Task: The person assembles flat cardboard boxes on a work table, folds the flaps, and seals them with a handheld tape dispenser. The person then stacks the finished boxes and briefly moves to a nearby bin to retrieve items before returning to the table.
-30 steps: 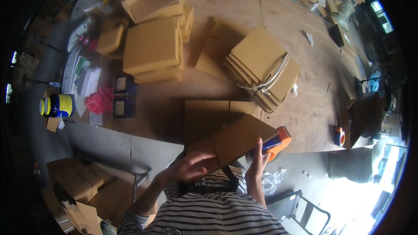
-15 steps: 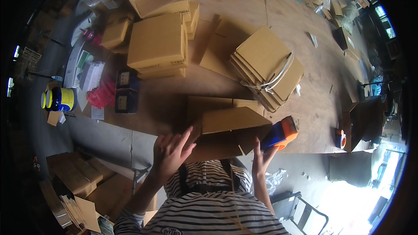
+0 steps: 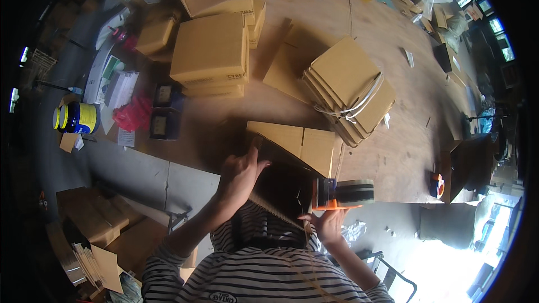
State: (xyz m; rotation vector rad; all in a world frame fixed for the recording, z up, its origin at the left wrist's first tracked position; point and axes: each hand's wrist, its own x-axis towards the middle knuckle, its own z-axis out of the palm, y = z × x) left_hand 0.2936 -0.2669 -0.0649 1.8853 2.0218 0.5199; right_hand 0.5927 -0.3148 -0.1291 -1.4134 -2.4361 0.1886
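A cardboard box (image 3: 319, 148) sits at the table's near edge, against my body, tilted with its dark inside showing. My left hand (image 3: 240, 178) grips its left edge, fingers at the upper corner and thumb toward the opening. In my right hand (image 3: 328, 225) is a tape dispenser (image 3: 345, 192), orange and dark blue with a wide roll of tape. It lies sideways over the box's right edge. My right thumb reaches toward the box's near rim; the other fingers are partly hidden beneath the dispenser.
Beyond the box lies a strapped stack of flattened cartons (image 3: 351, 87). Closed boxes (image 3: 210, 47) stand at the back left, near two small dark boxes (image 3: 164, 123). Jars with yellow lids (image 3: 78, 119) are at the far left. Another tape dispenser (image 3: 437, 185) rests on the right.
The box has tipped so that its opening shows. My left hand has closed on its edge. My right hand has turned the tape dispenser sideways and brought it left, over the box.
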